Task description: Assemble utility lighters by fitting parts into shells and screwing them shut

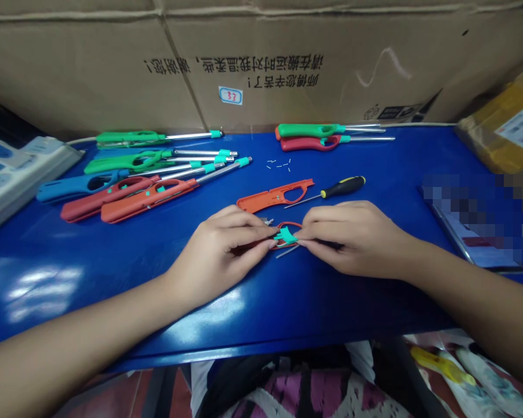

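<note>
Near the front middle of the table, my left hand and my right hand face each other with fingertips pinched. Between them is a small teal plastic piece, gripped at its left end by my left hand and at its right end by my right. Under it lies an orange lighter shell half, mostly covered by my fingers. A thin metal rod sticks out just below. Beyond my hands rests another orange shell half, its inside facing up. A black and yellow screwdriver lies beside it.
Several long-necked lighters in green, blue and red lie at the left. A green lighter and a red lighter lie at the back. Tiny pins are scattered mid-table. A large carton stands behind; a phone-like device is right.
</note>
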### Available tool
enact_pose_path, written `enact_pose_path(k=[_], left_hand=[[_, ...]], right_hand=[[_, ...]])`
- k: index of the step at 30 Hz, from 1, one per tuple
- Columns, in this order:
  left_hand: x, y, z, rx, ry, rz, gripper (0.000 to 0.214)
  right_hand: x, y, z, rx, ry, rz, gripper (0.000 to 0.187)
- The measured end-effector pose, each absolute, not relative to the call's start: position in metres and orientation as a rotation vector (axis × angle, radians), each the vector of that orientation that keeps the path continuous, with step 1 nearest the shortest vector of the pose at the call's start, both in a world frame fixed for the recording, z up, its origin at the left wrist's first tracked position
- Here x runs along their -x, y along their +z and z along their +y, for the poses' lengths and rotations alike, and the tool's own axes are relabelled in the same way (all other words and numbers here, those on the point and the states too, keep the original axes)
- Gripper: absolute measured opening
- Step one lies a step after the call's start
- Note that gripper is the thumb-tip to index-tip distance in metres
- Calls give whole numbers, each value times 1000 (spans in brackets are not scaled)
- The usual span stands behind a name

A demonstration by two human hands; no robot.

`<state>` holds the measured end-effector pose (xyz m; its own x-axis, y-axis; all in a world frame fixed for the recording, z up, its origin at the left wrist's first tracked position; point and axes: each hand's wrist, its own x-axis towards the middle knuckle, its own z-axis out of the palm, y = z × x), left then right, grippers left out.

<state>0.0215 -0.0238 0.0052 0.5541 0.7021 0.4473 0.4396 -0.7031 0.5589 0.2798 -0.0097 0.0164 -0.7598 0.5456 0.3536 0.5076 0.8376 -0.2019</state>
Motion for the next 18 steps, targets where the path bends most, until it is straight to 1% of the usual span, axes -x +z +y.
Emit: enact_pose_path(k=[8, 14, 18], left_hand=[[-21, 5, -23, -2442, 932, 913, 21], [-21, 5, -23, -2445, 929, 917, 21], [-21, 5, -23, -2425, 943, 919, 20]], right_hand=[[-281, 20, -9, 796, 97, -2634, 21], [-282, 23, -8, 867, 190, -2666, 19], [-282, 21, -10, 850, 130, -2660, 17]])
